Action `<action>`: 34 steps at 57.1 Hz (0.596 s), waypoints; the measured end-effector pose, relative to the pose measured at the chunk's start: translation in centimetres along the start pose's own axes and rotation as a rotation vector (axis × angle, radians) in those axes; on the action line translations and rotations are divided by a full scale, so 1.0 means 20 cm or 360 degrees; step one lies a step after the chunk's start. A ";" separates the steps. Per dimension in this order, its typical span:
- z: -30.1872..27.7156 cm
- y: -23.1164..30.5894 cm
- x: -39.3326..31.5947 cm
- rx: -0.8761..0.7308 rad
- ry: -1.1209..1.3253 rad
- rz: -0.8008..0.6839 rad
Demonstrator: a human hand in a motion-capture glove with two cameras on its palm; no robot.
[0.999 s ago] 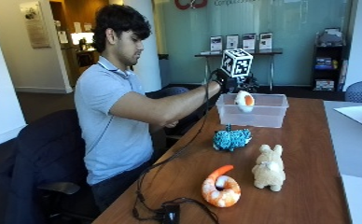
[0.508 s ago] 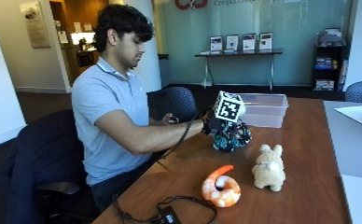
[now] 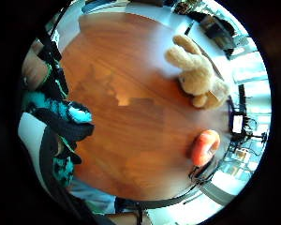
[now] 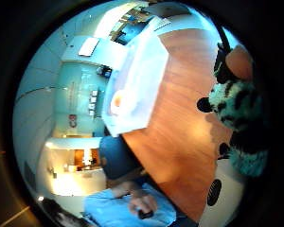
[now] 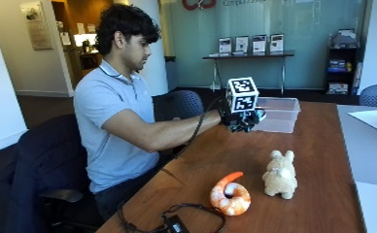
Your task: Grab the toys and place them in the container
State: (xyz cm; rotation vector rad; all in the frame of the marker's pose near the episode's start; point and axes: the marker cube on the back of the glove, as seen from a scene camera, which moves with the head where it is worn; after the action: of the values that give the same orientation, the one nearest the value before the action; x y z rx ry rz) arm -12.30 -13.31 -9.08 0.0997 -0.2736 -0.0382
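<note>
In the outside view my gloved right hand [image 5: 232,119] grips a teal and black plush toy [image 5: 253,118], held a little above the wooden table [image 5: 317,145], just in front of the clear plastic container [image 5: 280,112]. The thumb side palm view shows the same plush [image 4: 234,101] close to the palm, and the container [image 4: 142,71] with an orange and white toy [image 4: 117,101] inside. A tan bunny plush [image 5: 280,174] and an orange shrimp toy [image 5: 231,195] sit on the table nearer its front. Both, the bunny [image 3: 196,70] and the shrimp [image 3: 205,146], show in the little finger side view, beside the held plush [image 3: 61,112].
A black cable and small device [image 5: 174,223] lie at the table's near edge. A grey table with a sheet of paper [image 5: 376,119] adjoins on the right. Office chairs [image 5: 185,104] stand behind and beside the person.
The hand came away from over the container, went down to the teal plush on the table, took hold of it and has lifted it off the surface.
</note>
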 end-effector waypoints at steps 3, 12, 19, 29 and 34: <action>-0.06 -0.07 -0.08 -0.0013 -0.0126 -0.0018; -0.16 -0.30 -0.33 -0.0065 -0.0269 -0.0085; -0.20 -0.47 -0.56 -0.0015 -0.0278 -0.0133; -0.20 -0.64 -0.84 0.0023 -0.0131 -0.0182; -0.20 -0.68 -0.92 0.0040 -0.0134 -0.0211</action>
State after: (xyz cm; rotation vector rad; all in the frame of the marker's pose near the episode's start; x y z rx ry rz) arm -29.35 -25.59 -19.18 0.1415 -0.3516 -0.1707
